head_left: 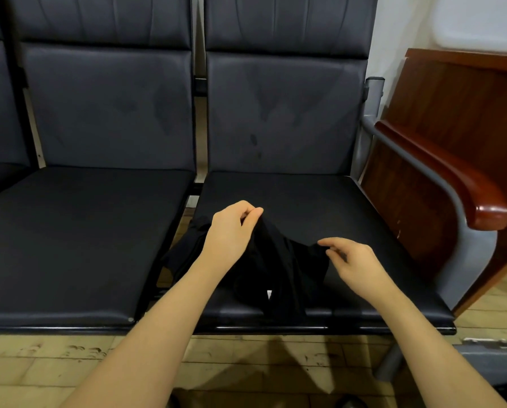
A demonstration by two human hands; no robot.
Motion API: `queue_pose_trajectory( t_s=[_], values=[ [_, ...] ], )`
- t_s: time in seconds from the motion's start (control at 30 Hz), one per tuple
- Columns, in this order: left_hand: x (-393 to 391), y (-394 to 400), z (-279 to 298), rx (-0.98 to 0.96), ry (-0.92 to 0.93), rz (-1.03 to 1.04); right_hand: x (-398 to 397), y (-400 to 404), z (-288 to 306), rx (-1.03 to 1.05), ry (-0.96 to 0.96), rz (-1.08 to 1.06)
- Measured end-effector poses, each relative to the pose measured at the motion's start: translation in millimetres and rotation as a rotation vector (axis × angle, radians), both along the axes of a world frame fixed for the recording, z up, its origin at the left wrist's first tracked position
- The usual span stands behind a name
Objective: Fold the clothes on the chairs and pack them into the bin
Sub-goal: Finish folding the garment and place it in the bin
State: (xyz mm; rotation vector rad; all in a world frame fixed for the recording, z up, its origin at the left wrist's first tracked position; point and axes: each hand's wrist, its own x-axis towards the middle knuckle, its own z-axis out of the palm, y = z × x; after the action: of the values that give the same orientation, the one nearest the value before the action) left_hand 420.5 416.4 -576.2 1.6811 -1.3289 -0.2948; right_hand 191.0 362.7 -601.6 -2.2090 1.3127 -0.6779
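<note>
Nearest to me, at six o'clock, is a strip of worn tiled floor (69,357), and my two bare forearms reach up from it toward the chairs. On the front half of the right-hand seat (378,231) lies the black garment (275,269), bunched and unfolded, with a small white tag (269,294) showing near its front edge. My left hand (231,228) pinches a raised peak of the cloth at about eleven o'clock of the heap, thumb and fingers closed tight on the fabric; I judge it is lifting that edge to find a seam or corner to start the fold. My right hand (352,260) sits at about three o'clock of the heap, fingers narrowly curled and nipping a second edge of the cloth, so the fabric is drawn into a ridge between the two grips. The garment's long axis seems to run from about eight o'clock, where a part spills into the gap between the two seats, across to three o'clock; I cannot tell which end is collar or hem, the black hides it. Beyond, the left-hand seat (78,237) lies at ten o'clock, then both backrests (284,113) at twelve. At two o'clock a wooden armrest (464,184) and a wooden panel (458,98) stand against the wall. No bin shows in view, so packing looks some way off.
</note>
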Motion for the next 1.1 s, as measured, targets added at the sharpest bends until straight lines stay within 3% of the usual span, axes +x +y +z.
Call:
queue_pose_trajectory(
  t_s=[0.17,0.33,0.5,0.83,0.93,1.1],
  values=[
    [-5,2,-4,0.069,-0.022,-0.082,-14,0,2,-0.024,0.044,-0.028],
    [-11,5,1,0.039,0.077,-0.12,-15,2,3,-0.254,0.061,0.0],
    [-18,8,11,-0.038,0.172,-0.162,4,24,16,-0.019,-0.188,0.146],
    [-17,22,35,-0.114,0.249,-0.173,56,37,24,0.032,-0.388,0.125],
    [-9,24,40,-0.11,0.186,-0.187,49,33,30,0.094,-0.507,0.113],
    [-6,15,5,0.066,-0.091,-0.219,40,15,8,0.123,-0.277,-0.047]
  ],
)
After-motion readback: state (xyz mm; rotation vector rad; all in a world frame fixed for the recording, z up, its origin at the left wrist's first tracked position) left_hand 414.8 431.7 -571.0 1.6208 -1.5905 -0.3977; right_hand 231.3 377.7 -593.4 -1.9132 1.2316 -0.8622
